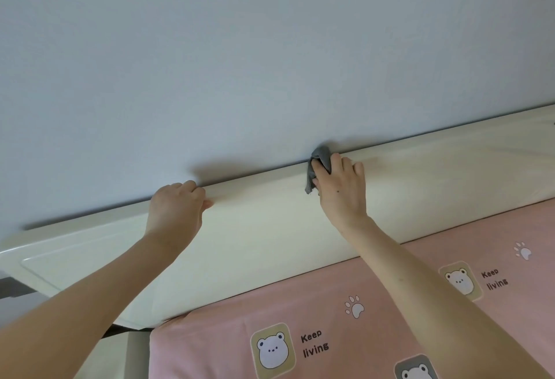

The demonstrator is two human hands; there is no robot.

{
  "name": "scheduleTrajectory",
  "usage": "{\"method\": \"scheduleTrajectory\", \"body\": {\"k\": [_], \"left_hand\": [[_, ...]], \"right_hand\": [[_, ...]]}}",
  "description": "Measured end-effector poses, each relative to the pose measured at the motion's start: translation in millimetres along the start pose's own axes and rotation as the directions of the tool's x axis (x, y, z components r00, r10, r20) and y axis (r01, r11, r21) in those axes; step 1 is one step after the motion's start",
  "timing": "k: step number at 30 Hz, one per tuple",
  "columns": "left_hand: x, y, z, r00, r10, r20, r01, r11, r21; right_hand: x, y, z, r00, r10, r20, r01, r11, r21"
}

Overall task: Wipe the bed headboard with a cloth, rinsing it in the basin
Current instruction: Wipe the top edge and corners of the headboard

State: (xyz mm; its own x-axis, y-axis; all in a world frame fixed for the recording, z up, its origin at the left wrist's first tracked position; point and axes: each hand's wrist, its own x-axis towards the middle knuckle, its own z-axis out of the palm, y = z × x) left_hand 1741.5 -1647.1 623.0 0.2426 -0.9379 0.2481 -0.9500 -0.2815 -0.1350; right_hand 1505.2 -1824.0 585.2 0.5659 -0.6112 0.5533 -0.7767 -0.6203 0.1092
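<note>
A cream headboard (264, 228) runs slantwise across the view against a pale blue wall. My right hand (341, 189) presses a grey cloth (318, 162) onto the headboard's top edge, right of the middle; most of the cloth is hidden under my fingers and palm. My left hand (177, 210) grips the top edge further left, fingers curled over it and thumb on the front face. No basin is in view.
A pink bedsheet (360, 333) printed with bears, paw marks and "Keep living" covers the mattress below the headboard. The wall (270, 48) fills the upper half. A grey gap (9, 287) shows at the bed's left edge.
</note>
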Motion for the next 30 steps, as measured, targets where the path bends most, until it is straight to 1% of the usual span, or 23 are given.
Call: {"method": "scheduleTrajectory", "body": {"k": [2,6,8,12,14,17,19,20,21,22,23,24,26,27,28,30], "left_hand": [[0.4,0.0,-0.2,1.0,0.01,0.003,-0.01,1.0,0.003],[-1.8,-0.1,-1.9,1.0,0.02,-0.001,-0.02,1.0,0.001],[-2.0,-0.5,-3.6,1.0,0.009,0.009,-0.009,1.0,-0.001],[1.6,0.6,-7.4,0.998,0.022,0.06,-0.023,1.0,0.009],[3.7,0.7,-7.4,0.996,0.038,0.086,-0.04,0.999,0.022],[5.0,-0.7,-8.5,0.994,0.05,0.094,-0.052,0.998,0.018],[4.8,-2.1,-7.0,0.995,0.067,0.073,-0.067,0.998,-0.009],[5.8,0.0,-11.6,0.992,0.086,0.091,-0.085,0.996,-0.021],[8.4,2.5,-14.5,0.99,0.115,0.086,-0.116,0.993,0.002],[13.0,6.3,-15.5,0.981,0.155,0.116,-0.161,0.986,0.04],[21.6,14.6,-20.8,0.976,0.148,0.161,-0.165,0.982,0.093],[32.8,27.1,-24.7,0.973,0.15,0.177,-0.167,0.982,0.085],[63.7,62.3,-33.6,0.965,0.252,0.074,-0.252,0.968,-0.016],[79.2,84.3,-37.7,0.952,0.3,0.066,-0.297,0.953,-0.049],[94.1,106.1,-42.5,0.932,0.358,0.057,-0.353,0.932,-0.084],[117.4,142.0,-41.2,0.878,0.476,-0.045,-0.478,0.871,-0.111]], "right_hand": [[1.1,-0.2,2.0,1.0,0.005,0.0,-0.005,1.0,-0.003],[3.0,13.8,1.3,0.998,-0.068,-0.013,0.068,0.998,-0.015],[2.7,29.2,4.0,0.997,-0.079,-0.008,0.079,0.996,-0.043],[-6.1,76.7,11.0,1.0,0.018,0.008,-0.017,0.993,-0.114],[-8.2,86.7,14.2,0.998,0.068,0.015,-0.065,0.985,-0.161],[-9.4,91.5,16.9,0.992,0.116,0.051,-0.104,0.975,-0.196],[-10.2,109.2,16.0,0.981,0.187,0.056,-0.171,0.961,-0.217],[-9.8,122.0,14.4,0.971,0.229,0.062,-0.211,0.952,-0.222],[-8.3,135.2,12.7,0.963,0.258,0.075,-0.236,0.945,-0.226],[-6.1,146.3,11.7,0.958,0.272,0.096,-0.244,0.941,-0.234],[-3.7,152.8,11.3,0.953,0.276,0.123,-0.24,0.939,-0.247],[-1.7,155.2,10.5,0.949,0.279,0.148,-0.235,0.936,-0.261],[0.9,152.0,8.4,0.943,0.297,0.148,-0.248,0.927,-0.28],[2.5,146.9,6.9,0.94,0.309,0.143,-0.258,0.92,-0.295],[4.4,139.1,4.5,0.938,0.316,0.14,-0.259,0.912,-0.318],[8.0,114.8,-0.7,0.941,0.307,0.142,-0.246,0.91,-0.334]]}}
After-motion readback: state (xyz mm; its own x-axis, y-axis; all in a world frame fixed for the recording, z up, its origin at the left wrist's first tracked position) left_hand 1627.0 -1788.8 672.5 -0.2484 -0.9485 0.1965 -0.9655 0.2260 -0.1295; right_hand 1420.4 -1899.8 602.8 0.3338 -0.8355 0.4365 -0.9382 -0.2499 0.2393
